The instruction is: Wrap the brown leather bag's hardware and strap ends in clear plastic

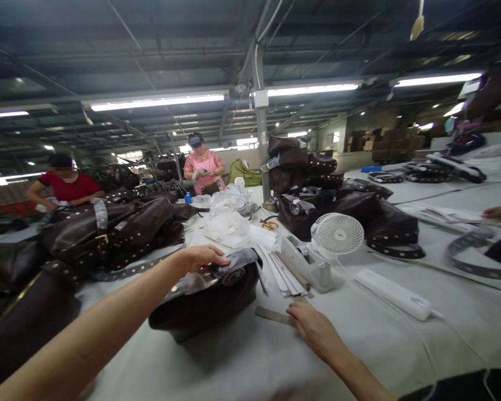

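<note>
A dark brown studded bag [209,303] lies on the white table [250,362] in front of me, with grey wrapping on its top. My left hand [202,257] rests on the top of that bag, fingers curled over the wrapping. My right hand [311,328] lies flat on the table to the right of the bag. Its fingertips touch a thin brown strip [273,316]. Whether the fingers pinch the strip I cannot tell.
A stack of strips [286,273], a tape dispenser [307,262], a small white fan [337,234] and a white power strip [394,294] lie right of the bag. Piles of brown bags [108,228] [338,200] stand left and behind. Two people work at the far left; another person's hand [499,212] shows at the right edge.
</note>
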### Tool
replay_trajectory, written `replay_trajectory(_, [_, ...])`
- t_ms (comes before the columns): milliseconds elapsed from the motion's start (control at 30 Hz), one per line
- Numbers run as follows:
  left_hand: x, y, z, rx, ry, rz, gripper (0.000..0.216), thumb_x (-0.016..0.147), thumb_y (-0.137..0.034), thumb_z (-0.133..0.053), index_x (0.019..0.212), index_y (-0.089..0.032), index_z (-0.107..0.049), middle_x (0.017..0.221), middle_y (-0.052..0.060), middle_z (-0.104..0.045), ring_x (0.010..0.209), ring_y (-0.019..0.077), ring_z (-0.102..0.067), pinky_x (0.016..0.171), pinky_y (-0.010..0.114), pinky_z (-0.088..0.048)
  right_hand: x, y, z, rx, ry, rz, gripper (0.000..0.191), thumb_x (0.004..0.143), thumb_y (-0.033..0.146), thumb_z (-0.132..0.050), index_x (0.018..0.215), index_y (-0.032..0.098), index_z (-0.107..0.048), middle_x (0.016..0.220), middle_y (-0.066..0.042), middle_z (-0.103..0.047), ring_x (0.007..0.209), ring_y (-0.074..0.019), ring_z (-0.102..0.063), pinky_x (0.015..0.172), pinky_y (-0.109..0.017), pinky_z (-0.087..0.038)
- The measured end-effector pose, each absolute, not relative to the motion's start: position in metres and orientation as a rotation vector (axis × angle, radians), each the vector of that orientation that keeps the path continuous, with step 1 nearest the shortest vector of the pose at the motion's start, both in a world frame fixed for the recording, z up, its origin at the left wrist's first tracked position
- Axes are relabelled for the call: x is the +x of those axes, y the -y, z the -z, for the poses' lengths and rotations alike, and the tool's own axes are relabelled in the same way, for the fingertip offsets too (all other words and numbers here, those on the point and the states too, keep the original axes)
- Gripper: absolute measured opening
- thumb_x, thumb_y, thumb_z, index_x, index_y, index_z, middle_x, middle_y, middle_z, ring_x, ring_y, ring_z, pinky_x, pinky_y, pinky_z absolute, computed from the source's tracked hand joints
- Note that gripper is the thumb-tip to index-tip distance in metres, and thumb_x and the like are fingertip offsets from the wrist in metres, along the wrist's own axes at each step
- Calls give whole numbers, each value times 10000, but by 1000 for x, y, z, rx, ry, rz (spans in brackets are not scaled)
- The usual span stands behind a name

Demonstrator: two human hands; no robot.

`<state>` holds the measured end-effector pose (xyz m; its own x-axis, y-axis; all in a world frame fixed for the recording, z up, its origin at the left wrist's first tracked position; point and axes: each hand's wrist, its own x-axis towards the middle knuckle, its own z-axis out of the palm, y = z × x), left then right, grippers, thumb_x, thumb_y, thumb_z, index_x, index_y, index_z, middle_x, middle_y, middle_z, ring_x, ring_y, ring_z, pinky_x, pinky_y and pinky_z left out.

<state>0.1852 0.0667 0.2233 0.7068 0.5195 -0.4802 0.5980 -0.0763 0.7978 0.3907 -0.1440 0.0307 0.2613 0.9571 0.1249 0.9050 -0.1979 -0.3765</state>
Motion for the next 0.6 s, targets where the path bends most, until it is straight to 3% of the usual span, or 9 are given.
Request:
replay_trajectory(133, [188, -65, -220, 1685, -921, 74, 496, 365, -461, -896, 618, -155, -598, 495, -41, -551, 418, 79, -456, 386, 199, -266, 378, 121, -28, -2347, 1738, -158, 228, 821, 76, -489, 877, 132, -703, 973, -164, -684, 934, -269, -640, 748, -314, -404])
replay_trajectory(267, [188, -64, -216, 1652, -913, 41, 455, 401, -419, -895, 613, -152, -595, 513, -35, -571, 445, 86, -493, 412, 197, -327, 374, 114, -30, -2384, 1694, -189, 285, 811, 26, -461, 965, 113, -684, 1034, -190, -665, 962, -278, -629, 730, -311, -375])
replay_trajectory(500, [186, -62, -216, 1666, -918, 14, 402, 488, -398, -873, 623, -153, -585, 481, -50, -538, 375, 63, -436, 347, 192, -241, 378, 119, -50, -2306, 1543, -448, 162, 768, 46, -511, 836, 140, -624, 974, -142, -685, 999, -257, -620, 732, -291, -386])
replay_trajectory(600, [187, -61, -218, 1670, -912, 17, 360, 549, -369, -855, 623, -156, -574, 475, -51, -526, 361, 58, -416, 341, 197, -219, 378, 133, -65, -2224, 1485, -673, 112, 821, 125, -452, 788, 162, -553, 844, -75, -682, 806, -184, -670, 631, -247, -423])
